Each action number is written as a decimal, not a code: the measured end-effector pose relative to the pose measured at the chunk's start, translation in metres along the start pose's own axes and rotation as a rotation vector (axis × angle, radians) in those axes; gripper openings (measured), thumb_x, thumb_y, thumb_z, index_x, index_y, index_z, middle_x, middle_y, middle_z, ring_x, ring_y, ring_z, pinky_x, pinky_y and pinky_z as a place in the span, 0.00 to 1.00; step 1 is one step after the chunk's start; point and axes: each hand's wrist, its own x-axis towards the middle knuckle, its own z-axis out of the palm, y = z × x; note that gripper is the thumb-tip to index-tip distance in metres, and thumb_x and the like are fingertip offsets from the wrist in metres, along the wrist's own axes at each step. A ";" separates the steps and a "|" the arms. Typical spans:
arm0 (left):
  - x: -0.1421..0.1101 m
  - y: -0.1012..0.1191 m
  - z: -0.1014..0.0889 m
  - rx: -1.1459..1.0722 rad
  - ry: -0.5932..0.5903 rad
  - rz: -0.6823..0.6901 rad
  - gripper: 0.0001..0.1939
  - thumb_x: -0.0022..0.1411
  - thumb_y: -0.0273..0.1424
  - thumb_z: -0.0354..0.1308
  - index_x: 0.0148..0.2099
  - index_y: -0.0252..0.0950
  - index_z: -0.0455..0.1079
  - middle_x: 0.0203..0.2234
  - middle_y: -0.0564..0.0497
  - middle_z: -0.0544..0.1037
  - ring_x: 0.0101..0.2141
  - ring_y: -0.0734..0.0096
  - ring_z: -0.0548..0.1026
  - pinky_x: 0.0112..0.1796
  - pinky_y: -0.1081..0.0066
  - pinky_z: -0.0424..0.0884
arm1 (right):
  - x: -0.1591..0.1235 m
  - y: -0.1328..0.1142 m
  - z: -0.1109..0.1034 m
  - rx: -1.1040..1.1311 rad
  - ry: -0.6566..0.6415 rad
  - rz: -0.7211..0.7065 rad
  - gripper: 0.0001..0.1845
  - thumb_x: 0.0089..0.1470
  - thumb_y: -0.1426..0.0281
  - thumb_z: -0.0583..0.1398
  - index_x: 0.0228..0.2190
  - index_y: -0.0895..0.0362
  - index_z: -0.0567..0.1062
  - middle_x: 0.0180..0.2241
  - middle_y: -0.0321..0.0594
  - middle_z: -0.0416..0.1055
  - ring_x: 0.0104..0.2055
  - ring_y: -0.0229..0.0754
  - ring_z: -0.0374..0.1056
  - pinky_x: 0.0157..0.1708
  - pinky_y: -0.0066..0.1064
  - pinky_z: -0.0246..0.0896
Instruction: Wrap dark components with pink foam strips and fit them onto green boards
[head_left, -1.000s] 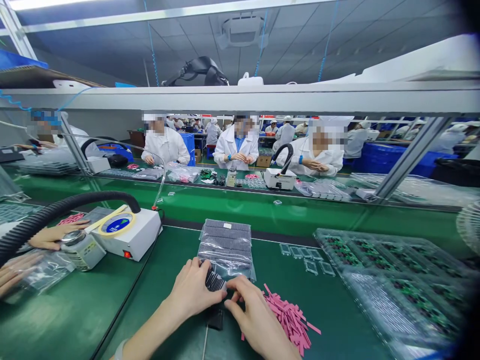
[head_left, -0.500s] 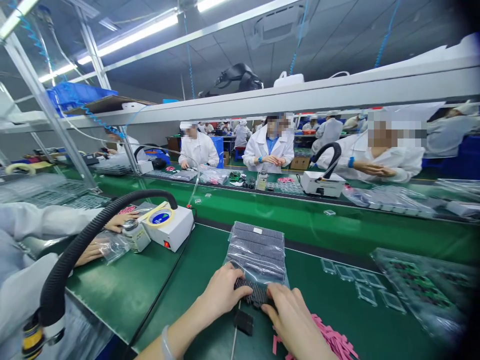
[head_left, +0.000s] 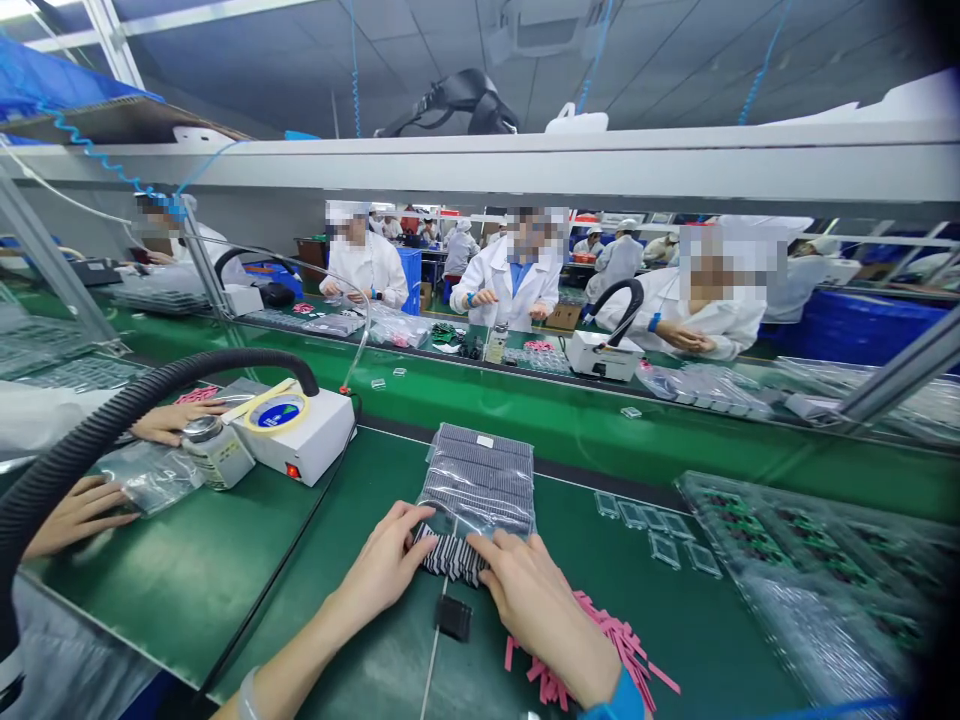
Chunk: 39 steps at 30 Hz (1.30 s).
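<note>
A row of thin black-and-white pieces [head_left: 453, 558] stands on edge on the green bench, fanned slightly apart. My left hand [head_left: 384, 556] has its thumb and fingers closed about the left end of this row. At the right end, my right hand [head_left: 525, 585] presses with thumb and forefinger. Just beyond lies a clear plastic bag [head_left: 484, 475] with several packed rows of similar grey pieces. One dark square piece [head_left: 454, 618] lies flat on the bench nearer to me. Pink strips [head_left: 619, 645] are heaped beside and partly under my right forearm.
Left stand a white box [head_left: 311, 440] with a tape roll [head_left: 277, 410] on it, a bottle [head_left: 217, 452] and a black hose [head_left: 172, 385]. A co-worker's hands [head_left: 82, 515] are by a clear bag. Clear frames [head_left: 664, 548] and trays [head_left: 787, 545] lie right.
The view has turned right and down. The row of pieces now shows white between its dark edges and looks more fanned out. Both hands stay at its ends.
</note>
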 end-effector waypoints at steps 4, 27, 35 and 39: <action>-0.009 -0.006 -0.011 0.003 -0.005 -0.015 0.23 0.66 0.43 0.49 0.58 0.38 0.66 0.47 0.47 0.67 0.36 0.71 0.69 0.43 0.68 0.67 | 0.002 0.001 -0.001 0.025 -0.013 -0.027 0.24 0.63 0.71 0.52 0.59 0.48 0.63 0.48 0.41 0.65 0.44 0.44 0.62 0.48 0.39 0.54; -0.019 -0.022 -0.020 -0.090 0.021 -0.020 0.22 0.57 0.28 0.59 0.55 0.43 0.70 0.55 0.49 0.66 0.53 0.65 0.69 0.56 0.65 0.65 | -0.020 0.059 -0.014 0.410 -0.010 0.030 0.26 0.64 0.51 0.47 0.60 0.41 0.62 0.50 0.38 0.66 0.46 0.40 0.65 0.42 0.29 0.63; 0.018 -0.029 -0.037 -0.198 0.067 -0.042 0.21 0.61 0.43 0.55 0.49 0.35 0.72 0.49 0.44 0.70 0.49 0.63 0.71 0.49 0.64 0.70 | -0.014 0.145 0.009 0.813 0.235 0.232 0.36 0.51 0.46 0.55 0.49 0.62 0.73 0.38 0.46 0.72 0.39 0.38 0.69 0.35 0.23 0.64; 0.029 -0.028 -0.032 -0.202 0.071 -0.042 0.21 0.60 0.44 0.56 0.49 0.35 0.72 0.49 0.44 0.70 0.49 0.62 0.71 0.49 0.63 0.70 | -0.021 0.153 0.020 0.926 0.331 0.292 0.36 0.48 0.46 0.57 0.45 0.64 0.75 0.35 0.46 0.73 0.36 0.37 0.69 0.32 0.22 0.63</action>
